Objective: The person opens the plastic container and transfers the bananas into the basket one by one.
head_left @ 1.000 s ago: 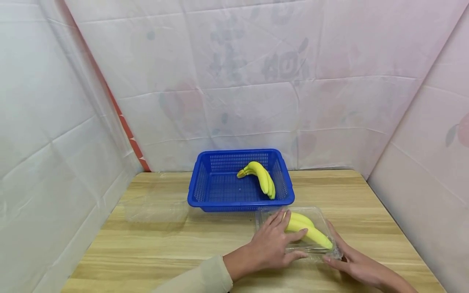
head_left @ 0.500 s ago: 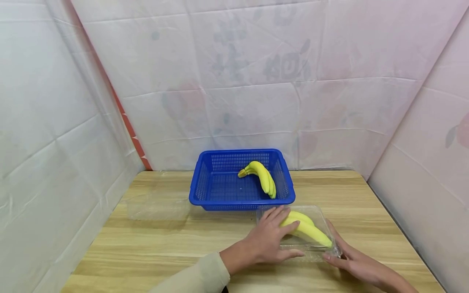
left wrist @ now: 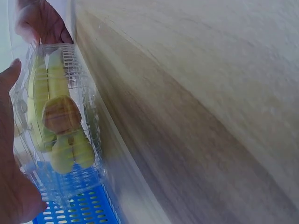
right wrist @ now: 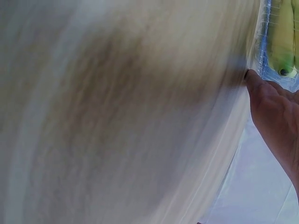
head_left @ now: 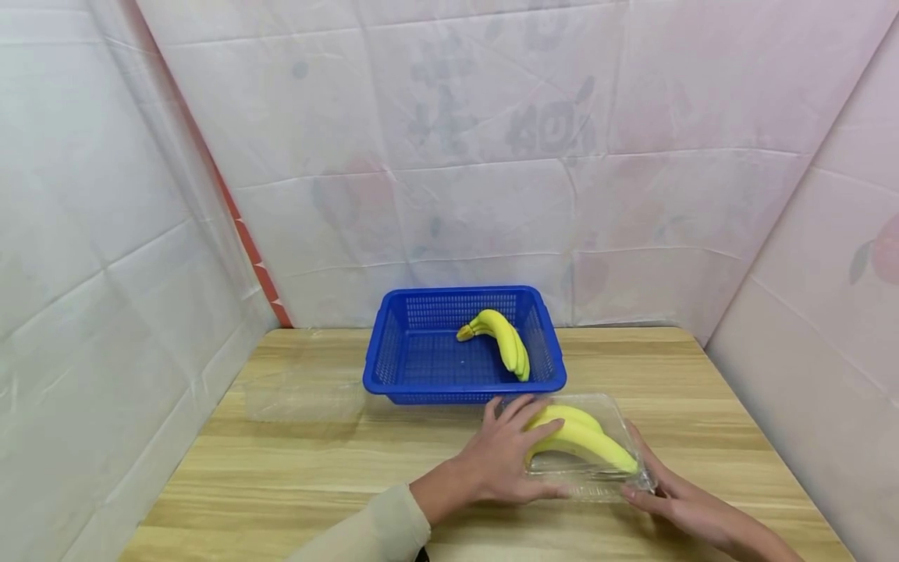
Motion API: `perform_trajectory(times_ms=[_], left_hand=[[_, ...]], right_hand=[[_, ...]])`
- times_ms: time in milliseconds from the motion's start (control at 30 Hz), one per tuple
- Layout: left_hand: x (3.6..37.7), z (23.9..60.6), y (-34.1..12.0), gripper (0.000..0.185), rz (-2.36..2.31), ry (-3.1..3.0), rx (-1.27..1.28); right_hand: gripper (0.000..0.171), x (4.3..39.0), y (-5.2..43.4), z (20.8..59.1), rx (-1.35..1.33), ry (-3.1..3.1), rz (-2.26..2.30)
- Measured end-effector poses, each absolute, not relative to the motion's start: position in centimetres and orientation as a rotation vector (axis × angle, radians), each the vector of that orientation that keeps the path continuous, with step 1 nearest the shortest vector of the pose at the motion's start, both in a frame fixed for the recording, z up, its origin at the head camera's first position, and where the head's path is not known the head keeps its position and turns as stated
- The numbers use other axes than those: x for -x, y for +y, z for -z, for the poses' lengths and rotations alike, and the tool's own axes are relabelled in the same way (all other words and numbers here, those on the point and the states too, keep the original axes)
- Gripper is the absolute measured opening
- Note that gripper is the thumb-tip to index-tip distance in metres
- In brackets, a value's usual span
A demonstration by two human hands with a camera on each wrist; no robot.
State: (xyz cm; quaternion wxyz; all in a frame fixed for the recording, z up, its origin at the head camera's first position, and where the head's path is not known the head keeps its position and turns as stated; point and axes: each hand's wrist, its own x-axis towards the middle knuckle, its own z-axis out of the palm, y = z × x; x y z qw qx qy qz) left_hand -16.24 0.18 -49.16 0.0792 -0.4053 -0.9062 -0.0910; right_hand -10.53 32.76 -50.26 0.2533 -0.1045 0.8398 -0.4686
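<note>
A clear plastic clamshell box [head_left: 609, 415] lies on the table in front of the basket, with a bunch of bananas [head_left: 579, 439] inside it. My left hand [head_left: 500, 462] rests spread over the box's left part, fingers straight on the lid and thumb along the front side. With thumb and fingers on either side, my right hand [head_left: 677, 501] grips the box's right end. In the left wrist view the brown stem end [left wrist: 61, 115] of the bunch faces the left hand. The right wrist view shows the banana tips at the right hand's end.
Behind the box stands a blue plastic basket [head_left: 428, 392] holding another bunch of bananas [head_left: 507, 343]. Another clear plastic container [head_left: 302, 402] sits on the left of the wooden table [head_left: 295, 484]. Pale sheets [head_left: 485, 211] hang round the back and sides.
My left hand has slid a little left along the lid, toward the box's left end. The right hand and the box have stayed about where they were.
</note>
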Motion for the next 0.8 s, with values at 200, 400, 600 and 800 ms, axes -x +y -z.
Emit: perform_trajectory(times_ms=[200,400,600,800], left_hand=[[16.37,49.03,-0.15,0.096,0.256,-2.715,1.260],[16.55,49.09,-0.28,0.094,0.260,-2.699,1.271],[16.64,49.18,-0.29,0.091,0.272,-2.697,1.276],[16.68,49.14,-0.26,0.089,0.298,-2.697,1.295]], right_hand=[[0.099,10.61,32.54,49.81,0.275,2.279,1.247],[0.103,10.70,32.34,49.74,0.254,2.308,1.209],[0.104,10.77,32.37,49.98,0.222,2.298,1.218],[0.104,10.56,32.38,50.10,0.209,2.279,1.248]])
